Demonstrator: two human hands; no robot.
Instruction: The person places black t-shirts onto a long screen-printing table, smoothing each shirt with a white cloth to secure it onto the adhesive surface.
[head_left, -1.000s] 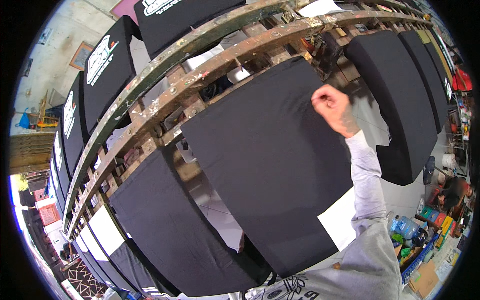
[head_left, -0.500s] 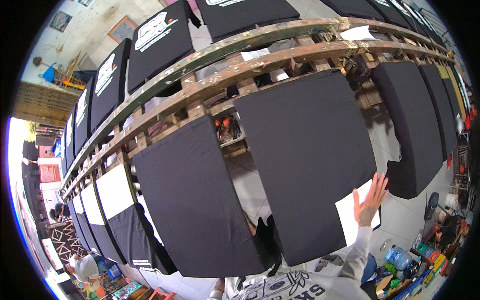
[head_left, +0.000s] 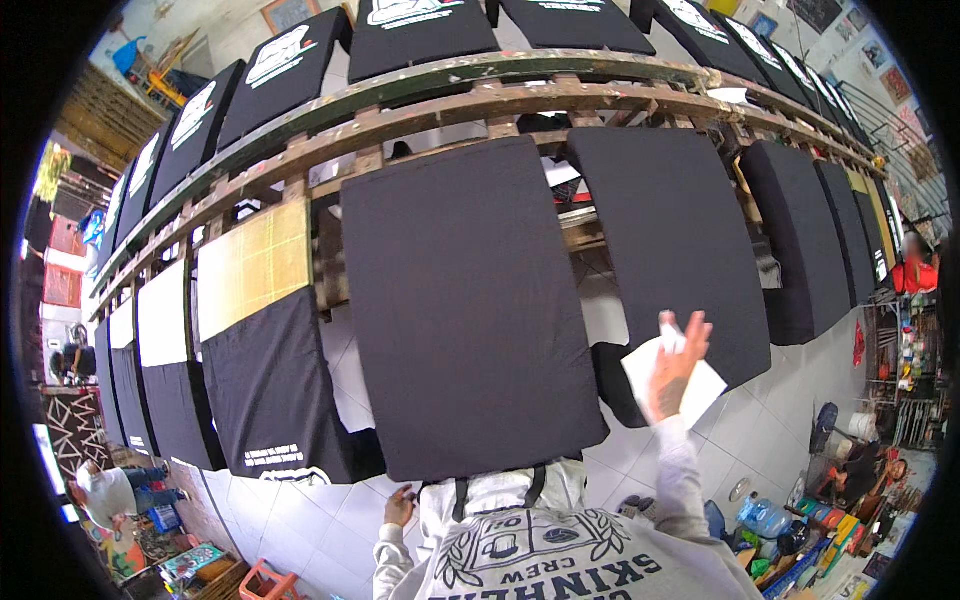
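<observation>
One straight-edged white sheet [head_left: 706,391], right hand [head_left: 674,375] over it; smooth black cloth [head_left: 665,235]

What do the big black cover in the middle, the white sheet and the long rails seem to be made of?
Black cover: probably matte fabric, as it shows no shine and softly rounded edges. White sheet, at the right hand: likely paper or thin card, smooth with crisp straight edges. Rails: chipped paint, perhaps over metal or wood.

Printed black garments [head_left: 300,85] along spattered rails [head_left: 480,104] mark a print workshop.
</observation>
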